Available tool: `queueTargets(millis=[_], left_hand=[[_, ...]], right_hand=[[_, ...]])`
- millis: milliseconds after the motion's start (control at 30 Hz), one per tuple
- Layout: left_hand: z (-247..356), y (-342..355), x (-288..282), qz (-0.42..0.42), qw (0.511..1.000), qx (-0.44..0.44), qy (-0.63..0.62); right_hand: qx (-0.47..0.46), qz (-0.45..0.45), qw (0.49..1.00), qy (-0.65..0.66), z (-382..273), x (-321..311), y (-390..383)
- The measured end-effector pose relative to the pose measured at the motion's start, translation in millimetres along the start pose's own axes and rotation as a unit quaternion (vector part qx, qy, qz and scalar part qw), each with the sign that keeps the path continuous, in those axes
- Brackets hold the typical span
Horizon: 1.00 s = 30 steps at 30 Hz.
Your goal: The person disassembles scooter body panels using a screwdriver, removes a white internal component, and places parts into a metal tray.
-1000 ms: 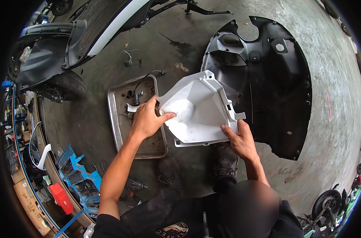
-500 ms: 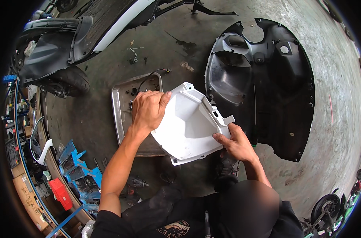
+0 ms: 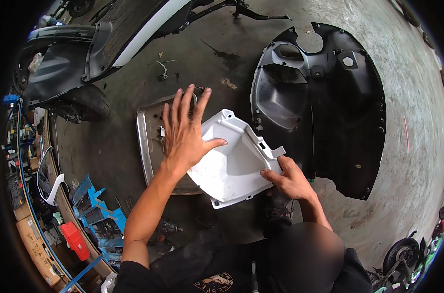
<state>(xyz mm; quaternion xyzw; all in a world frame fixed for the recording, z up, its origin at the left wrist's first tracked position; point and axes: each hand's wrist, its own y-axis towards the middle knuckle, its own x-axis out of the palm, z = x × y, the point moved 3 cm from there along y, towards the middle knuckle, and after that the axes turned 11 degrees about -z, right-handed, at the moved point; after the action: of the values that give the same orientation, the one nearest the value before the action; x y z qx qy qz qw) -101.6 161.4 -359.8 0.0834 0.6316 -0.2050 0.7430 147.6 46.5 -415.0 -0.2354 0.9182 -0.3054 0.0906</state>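
Observation:
A white plastic storage box (image 3: 236, 158), a hollow moulded part with clips and tabs along its rim, is held up in front of me. My right hand (image 3: 291, 178) grips its right edge, thumb on the inner side. At the box's left side is my left hand (image 3: 185, 132), fingers spread upward and thumb reaching over the rim; whether it touches the box I cannot tell. Behind and below the left hand lies a metal tray (image 3: 145, 141) with small dark parts in it, partly covered by my hand and the box.
A large black scooter panel (image 3: 346, 136) lies on the floor at the right. A partly stripped scooter (image 3: 66, 66) stands at the upper left. Blue metal racks (image 3: 92, 207), a red box (image 3: 74, 240) and cluttered shelving line the left side. A power tool (image 3: 168, 226) lies near my knees.
My left hand has let go of the white storage box's left edge and spread its fingers. The box has dipped slightly toward me, still in my right hand.

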Motion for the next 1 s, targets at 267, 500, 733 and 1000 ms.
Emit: queueTargets(millis=[267,500,733,1000], left_hand=[[-22,-4,-1,0.003,0.998,-0.064,-0.009],[-3,-7,0,0.031,0.999,0.004,-0.015],[-36,-15,23,-0.120,0.947,0.001,-0.299],[-36,-29,20,-0.148,0.956,0.006,-0.252]], right_hand=[[-0.077,0.148,0.946,0.277,1,-9,0],[0.000,-0.020,1.000,-0.022,-5,14,-2],[-0.039,0.064,0.975,0.210,0,1,-7],[-0.357,0.425,0.794,-0.247,-2,-41,-25]])
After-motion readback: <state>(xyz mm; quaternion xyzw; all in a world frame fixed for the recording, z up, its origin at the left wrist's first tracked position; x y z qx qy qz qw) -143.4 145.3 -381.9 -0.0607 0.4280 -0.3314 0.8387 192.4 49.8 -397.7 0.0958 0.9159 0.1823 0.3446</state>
